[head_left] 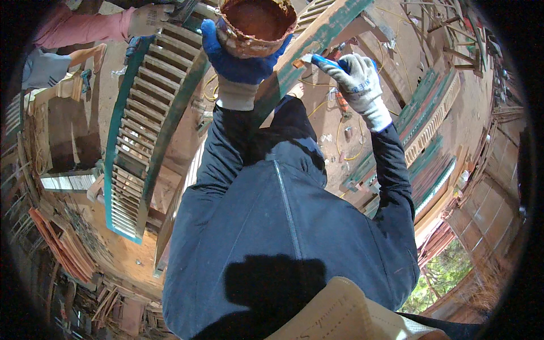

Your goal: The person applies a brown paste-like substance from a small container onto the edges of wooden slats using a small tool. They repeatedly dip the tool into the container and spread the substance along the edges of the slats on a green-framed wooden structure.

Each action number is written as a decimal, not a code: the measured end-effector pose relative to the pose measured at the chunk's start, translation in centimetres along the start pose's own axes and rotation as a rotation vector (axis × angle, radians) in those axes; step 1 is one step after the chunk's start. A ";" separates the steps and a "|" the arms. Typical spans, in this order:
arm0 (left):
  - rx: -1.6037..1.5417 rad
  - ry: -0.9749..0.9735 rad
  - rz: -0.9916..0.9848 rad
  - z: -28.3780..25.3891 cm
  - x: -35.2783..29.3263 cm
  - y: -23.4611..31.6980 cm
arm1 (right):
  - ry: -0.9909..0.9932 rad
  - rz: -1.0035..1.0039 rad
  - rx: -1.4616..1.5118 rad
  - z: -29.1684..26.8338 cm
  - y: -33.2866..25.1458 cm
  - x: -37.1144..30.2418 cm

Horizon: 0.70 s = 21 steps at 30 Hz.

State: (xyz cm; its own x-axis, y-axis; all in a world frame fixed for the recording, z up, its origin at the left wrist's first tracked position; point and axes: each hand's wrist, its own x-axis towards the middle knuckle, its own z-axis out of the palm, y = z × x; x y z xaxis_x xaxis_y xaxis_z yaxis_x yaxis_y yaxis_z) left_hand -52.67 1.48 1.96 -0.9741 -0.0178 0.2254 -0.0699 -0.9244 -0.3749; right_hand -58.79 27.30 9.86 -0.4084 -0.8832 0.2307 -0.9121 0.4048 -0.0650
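My left hand [235, 73], in a white and blue work glove, is closed around a round pot [249, 46]. The pot is caked with reddish-brown residue and has brown stuff inside. My right hand [360, 85], gloved the same way, grips a paintbrush [324, 62] with a blue handle. Its bristles point left, close to the edge of a long wooden beam [328, 33] with green paint and bare brown patches. I cannot tell whether the bristles touch the beam. The beam runs diagonally between my two hands and passes behind my left wrist.
A long slatted wooden frame [127, 127] with green edges stands at left. Two other people, one in pink trousers [85, 28], are at upper left. Yellow cords [340, 144] lie on the floor. Green boards [425, 102] are stacked at right, below a wooden chair-like frame [453, 25].
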 end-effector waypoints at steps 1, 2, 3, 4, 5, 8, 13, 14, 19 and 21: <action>0.035 0.019 0.015 0.7 0.0 -0.3 | 0.004 0.027 0.031 -0.2 0.2 -0.2; 0.070 0.038 0.031 1.1 0.0 -0.5 | 0.007 0.055 0.063 -0.5 0.3 -0.2; 0.056 0.028 0.035 1.0 0.0 -0.4 | 0.011 0.082 0.094 -0.7 0.4 -0.2; 0.041 0.017 0.038 1.1 0.1 -0.4 | -0.003 0.089 0.061 -0.9 0.3 0.0; 0.025 0.007 0.040 1.1 0.2 -0.5 | -0.018 0.097 0.029 -1.1 0.1 0.4; 0.702 0.366 0.204 2.4 0.4 -1.4 | -0.030 0.057 -0.001 -0.5 -0.2 0.0; 0.006 0.017 0.069 -0.4 0.0 -0.1 | 0.025 0.143 0.057 -1.0 0.0 -0.7; -0.001 0.026 0.081 -0.6 0.1 -0.2 | 0.050 0.168 0.058 -1.0 0.1 -0.8; 0.208 0.146 0.148 1.3 0.6 -1.6 | 0.069 0.048 0.012 0.4 -1.6 -1.7; 0.327 0.220 0.207 2.3 0.6 -1.9 | 0.009 0.053 0.017 1.0 -1.8 -3.2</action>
State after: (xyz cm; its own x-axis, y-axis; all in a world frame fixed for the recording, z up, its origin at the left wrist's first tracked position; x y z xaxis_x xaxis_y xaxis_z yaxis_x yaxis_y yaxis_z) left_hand -52.68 2.35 4.87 -0.9855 -0.1662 -0.0349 0.1685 -0.9825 -0.0799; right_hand -55.82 29.17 8.26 -0.4554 -0.8585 0.2356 -0.8899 0.4464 -0.0938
